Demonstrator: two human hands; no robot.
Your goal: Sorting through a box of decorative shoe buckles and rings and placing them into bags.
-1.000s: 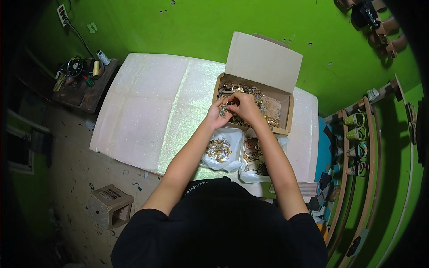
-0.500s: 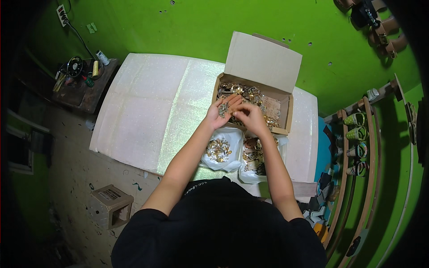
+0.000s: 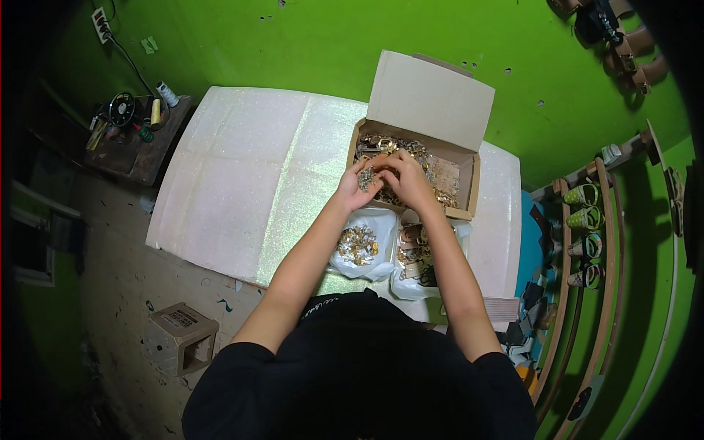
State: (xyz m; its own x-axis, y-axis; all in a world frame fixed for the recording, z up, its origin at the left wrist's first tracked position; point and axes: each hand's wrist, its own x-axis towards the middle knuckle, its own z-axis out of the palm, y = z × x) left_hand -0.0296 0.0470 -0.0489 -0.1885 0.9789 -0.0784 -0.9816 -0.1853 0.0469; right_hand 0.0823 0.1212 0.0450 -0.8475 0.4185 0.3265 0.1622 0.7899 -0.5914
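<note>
My left hand (image 3: 355, 192) is turned palm up and cupped, holding a small heap of silver metal pieces (image 3: 366, 178), too small to name. Against its fingertips, my right hand (image 3: 408, 181) has its fingers bent together; whatever they pinch is hidden. Both hands are over the near left part of an open cardboard box (image 3: 476, 180) full of gold and silver metal fittings (image 3: 416, 150), some shaped like buckles. Just nearer to me stands a white plastic-lined tray (image 3: 379, 271) of gold and silver pieces. To its right, partly under my right forearm, a second lined container (image 3: 413, 287) holds more fittings.
The box's raised lid (image 3: 431, 95) stands toward the green wall. A pale shiny sheet covers the table (image 3: 235, 169). At left, a small dark table (image 3: 132, 158) carries thread spools. A wooden rack (image 3: 605, 293) with sandals is at right; a cardboard carton (image 3: 172, 341) sits on the floor.
My right hand has shifted slightly left and up, closer to the left hand's fingers, its own fingers bending over them. My left hand stays nearly in place with the silver pieces.
</note>
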